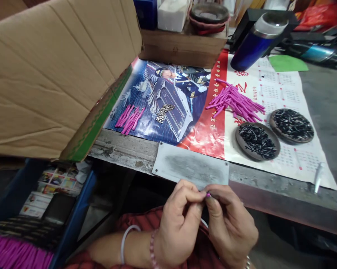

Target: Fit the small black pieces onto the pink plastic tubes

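My left hand (182,220) and my right hand (231,220) meet fingertip to fingertip below the grey plate (192,166) at the bench's front edge. Between the pinched fingers shows a small purple piece (208,194), mostly hidden; both hands seem closed on it. Beyond the plate, a pile of purple sticks (235,101) lies on the poster. A smaller group of purple sticks (129,118) and a patch of small metallic beads (164,113) lie to the left. Two round dishes, one nearer (258,157) and one farther (306,140), hold dark slender pieces.
A large cardboard box (56,74) stands at the left. Below it, a blue drawer (83,201) holds papers and purple sticks. A blue flask (250,46) stands at the back right; a white tube (318,178) lies near the right front edge.
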A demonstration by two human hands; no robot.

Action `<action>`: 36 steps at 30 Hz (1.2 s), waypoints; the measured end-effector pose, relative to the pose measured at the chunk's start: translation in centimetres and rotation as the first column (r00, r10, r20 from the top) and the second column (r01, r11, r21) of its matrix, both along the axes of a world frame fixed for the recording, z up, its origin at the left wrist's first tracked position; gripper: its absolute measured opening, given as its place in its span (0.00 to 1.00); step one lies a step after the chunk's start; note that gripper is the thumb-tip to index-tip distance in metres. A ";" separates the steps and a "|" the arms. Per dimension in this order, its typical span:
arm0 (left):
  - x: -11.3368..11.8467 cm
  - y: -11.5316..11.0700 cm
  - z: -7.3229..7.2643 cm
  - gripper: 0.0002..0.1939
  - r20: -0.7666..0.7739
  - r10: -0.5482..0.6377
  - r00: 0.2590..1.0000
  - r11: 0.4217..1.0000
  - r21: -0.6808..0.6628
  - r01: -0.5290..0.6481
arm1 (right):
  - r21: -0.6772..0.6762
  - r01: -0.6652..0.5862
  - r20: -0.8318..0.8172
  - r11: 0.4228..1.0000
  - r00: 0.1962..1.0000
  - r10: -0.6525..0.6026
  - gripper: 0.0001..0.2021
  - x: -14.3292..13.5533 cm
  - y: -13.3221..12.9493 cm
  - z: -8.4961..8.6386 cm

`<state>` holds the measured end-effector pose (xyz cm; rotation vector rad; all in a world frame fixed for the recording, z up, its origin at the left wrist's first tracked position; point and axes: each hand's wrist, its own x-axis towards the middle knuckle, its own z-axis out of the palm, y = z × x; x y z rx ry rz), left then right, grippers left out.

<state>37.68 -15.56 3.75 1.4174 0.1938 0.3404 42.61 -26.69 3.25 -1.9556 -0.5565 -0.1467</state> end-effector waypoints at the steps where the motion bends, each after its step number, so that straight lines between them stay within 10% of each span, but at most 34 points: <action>1: 0.0 0.0 0.0 0.08 0.004 0.002 1.000 1.000 0.004 -0.002 | -0.042 0.012 0.034 0.999 0.999 -0.011 0.05 0.0 0.0 0.0; 18: -0.5 -0.1 -0.4 0.07 -0.024 -0.011 1.000 0.997 -0.070 0.009 | -0.188 0.110 0.258 0.976 0.964 -0.059 0.13 0.6 0.7 -0.5; 26: -0.6 0.3 -0.2 0.08 -0.017 -0.018 1.000 1.000 -0.018 0.017 | 0.108 -0.216 -0.281 0.971 0.930 0.238 0.27 1.0 0.7 0.4; 36: -0.3 0.4 -0.4 0.12 0.022 -0.007 1.000 1.000 0.002 0.007 | 0.026 -0.192 -0.083 0.981 0.978 0.193 0.05 1.1 0.2 0.6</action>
